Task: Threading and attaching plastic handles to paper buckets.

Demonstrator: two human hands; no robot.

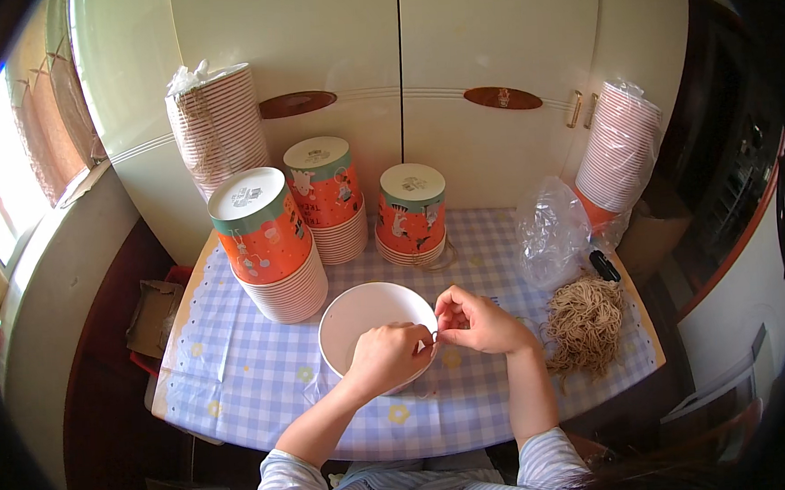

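Note:
A white-lined paper bucket (pixel 354 322) stands open side up near the front of the table. Over its right rim, my left hand (pixel 388 355) is closed, its fingertips pinched on a thin cord (pixel 434 335). Close beside it, my right hand (pixel 481 322) pinches the same cord between thumb and fingers. Only a short dark bit of the cord shows between the hands; whether it passes through the bucket's wall is hidden by my fingers. To the right lies a tangled heap of beige cords (pixel 587 323).
Upturned orange-and-green bucket stacks (pixel 264 243), (pixel 327 191) and a shorter stack (pixel 410 213) stand behind. Bagged stacks rise at the back left (pixel 216 130) and back right (pixel 618 149). A clear plastic bag (pixel 554 236) and a black object (pixel 604 266) lie near the cords, on the checked tablecloth (pixel 240 390).

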